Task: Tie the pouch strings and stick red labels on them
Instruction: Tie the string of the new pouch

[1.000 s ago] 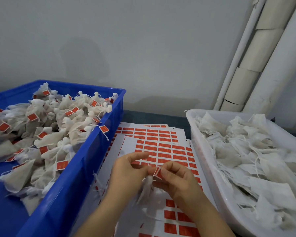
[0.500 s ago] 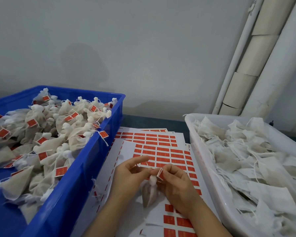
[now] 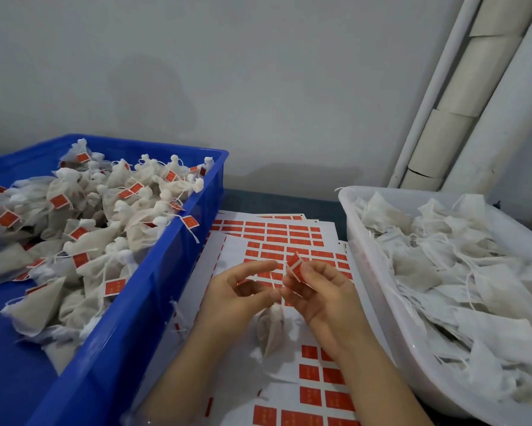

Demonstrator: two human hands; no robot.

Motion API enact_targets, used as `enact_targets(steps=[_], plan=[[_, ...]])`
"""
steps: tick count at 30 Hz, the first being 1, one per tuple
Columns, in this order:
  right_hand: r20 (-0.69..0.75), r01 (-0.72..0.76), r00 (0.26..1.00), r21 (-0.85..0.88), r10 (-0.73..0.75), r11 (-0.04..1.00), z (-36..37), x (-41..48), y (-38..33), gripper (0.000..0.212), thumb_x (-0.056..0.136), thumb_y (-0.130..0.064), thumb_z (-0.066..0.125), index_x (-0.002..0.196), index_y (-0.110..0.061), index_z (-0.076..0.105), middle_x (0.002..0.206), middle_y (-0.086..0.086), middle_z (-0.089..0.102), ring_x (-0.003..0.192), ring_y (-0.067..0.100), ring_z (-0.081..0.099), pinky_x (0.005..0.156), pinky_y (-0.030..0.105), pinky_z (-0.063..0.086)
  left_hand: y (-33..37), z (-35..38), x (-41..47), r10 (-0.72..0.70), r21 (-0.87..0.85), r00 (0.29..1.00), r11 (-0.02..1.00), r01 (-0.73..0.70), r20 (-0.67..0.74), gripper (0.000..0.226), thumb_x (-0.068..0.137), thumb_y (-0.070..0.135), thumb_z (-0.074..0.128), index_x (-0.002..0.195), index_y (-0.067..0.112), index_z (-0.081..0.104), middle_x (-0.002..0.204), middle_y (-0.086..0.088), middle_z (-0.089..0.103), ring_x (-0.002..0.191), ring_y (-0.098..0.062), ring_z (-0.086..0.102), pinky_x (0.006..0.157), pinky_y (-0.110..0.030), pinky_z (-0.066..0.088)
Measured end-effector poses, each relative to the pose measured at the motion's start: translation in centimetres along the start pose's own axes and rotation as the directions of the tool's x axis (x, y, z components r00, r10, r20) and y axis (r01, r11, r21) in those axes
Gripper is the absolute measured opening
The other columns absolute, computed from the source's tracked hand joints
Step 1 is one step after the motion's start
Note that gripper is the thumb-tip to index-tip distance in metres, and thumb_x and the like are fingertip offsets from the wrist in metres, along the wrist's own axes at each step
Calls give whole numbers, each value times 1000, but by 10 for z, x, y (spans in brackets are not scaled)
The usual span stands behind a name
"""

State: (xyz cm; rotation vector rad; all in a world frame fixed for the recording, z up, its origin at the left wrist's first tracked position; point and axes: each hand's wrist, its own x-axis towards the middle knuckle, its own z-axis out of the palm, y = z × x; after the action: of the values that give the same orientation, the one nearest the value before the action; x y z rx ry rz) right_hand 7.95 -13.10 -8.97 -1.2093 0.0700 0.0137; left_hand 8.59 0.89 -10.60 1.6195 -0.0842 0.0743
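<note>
– Pouch [image 3: 270, 332] position?
– Hanging under the hands, above the sticker sheets [image 3: 277, 238], long axis upright, neck up, seemingly pinched by left hand [image 3: 243, 293] thumb and fingertip.
– Red label [image 3: 294, 267]?
– Pinched in right hand [image 3: 326, 299] fingertips, at 1 o'clock from the neck, just beside it; right hand nearer. Judged next: pressing it closed.
– Readable print?
– None; too small.
</note>
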Motion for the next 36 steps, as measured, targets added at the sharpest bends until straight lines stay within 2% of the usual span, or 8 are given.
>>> enact_targets(steps=[5, 8, 10, 13, 15, 17, 21, 36], plan=[[24, -24, 1000, 198, 20, 980, -8, -3, -6, 18, 70, -25, 65, 83, -17, 74, 95, 13, 72, 86, 28, 70, 65, 33, 58, -4, 3, -2, -22, -23, 1000, 999, 22, -3, 25, 72, 12, 76, 86, 33, 71, 85, 21, 71, 79, -2, 68, 60, -13, 52], [96, -63, 995, 573, 9, 817, -16, -6, -19, 47, 58, -23, 81, 99, -5, 70, 103, 17, 70, 85, 28, 71, 54, 29, 58, -3, 4, -2, -44, -46, 999, 998, 45, 26, 25, 74, 12, 74, 85, 33, 71, 83, 23, 71, 78, -1, 69, 57, -10, 50], [141, -77, 990, 637, -18, 767, -15, -8, -21, 46, 54, -23, 85, 95, -5, 73, 104, 16, 70, 84, 27, 71, 51, 28, 58, -2, 3, -3, -30, -30, 999, 999, 32, 40, 28, 74, 12, 74, 89, 35, 70, 85, 25, 70, 79, 0, 68, 57, -10, 50], [52, 24, 998, 123, -31, 992, -7, -9, -12, 22, 66, -31, 68, 82, -18, 74, 89, 7, 72, 75, 19, 70, 52, 24, 53, -1, 3, -4, 2, -3, 999, 1000, -2, 54, 34, 73, 9, 75, 93, 36, 69, 86, 20, 71, 78, -5, 69, 61, -14, 53], [2, 96, 995, -175, -97, 980, -6, -6, -7, 23, 66, -33, 65, 83, -19, 71, 81, 4, 72, 66, 18, 68, 49, 21, 49, 0, 1, -4, 9, -4, 997, 1000, -8, 74, 38, 73, 6, 75, 92, 37, 68, 83, 16, 72, 73, -8, 70, 62, -15, 54], [-6, 110, 993, -299, -117, 948, -8, -5, -5, 14, 72, -29, 67, 83, -21, 69, 75, 0, 71, 61, 19, 65, 50, 21, 50, 1, -1, -5, 13, -3, 994, 1000, -12, 110, 41, 73, 3, 74, 92, 38, 66, 79, 13, 72, 71, -11, 70, 62, -16, 54], [54, 112, 994, -411, -99, 905, -11, -5, 0, 4, 79, -20, 69, 81, -23, 69, 73, -5, 71, 66, 17, 68, 56, 21, 52, 1, -4, -6, 35, 12, 980, 999, -38, 197, 41, 75, 2, 72, 102, 32, 67, 87, 9, 73, 77, -16, 70, 73, -26, 57], [116, 184, 983, -505, -145, 843, -10, -3, 1, 4, 78, -18, 71, 82, -17, 69, 68, -5, 71, 61, 14, 69, 56, 20, 54, 1, -8, -6, 71, -3, 961, 997, -73, 269, 50, 73, -3, 73, 100, 38, 68, 97, 15, 71, 84, -15, 70, 66, -19, 54]])
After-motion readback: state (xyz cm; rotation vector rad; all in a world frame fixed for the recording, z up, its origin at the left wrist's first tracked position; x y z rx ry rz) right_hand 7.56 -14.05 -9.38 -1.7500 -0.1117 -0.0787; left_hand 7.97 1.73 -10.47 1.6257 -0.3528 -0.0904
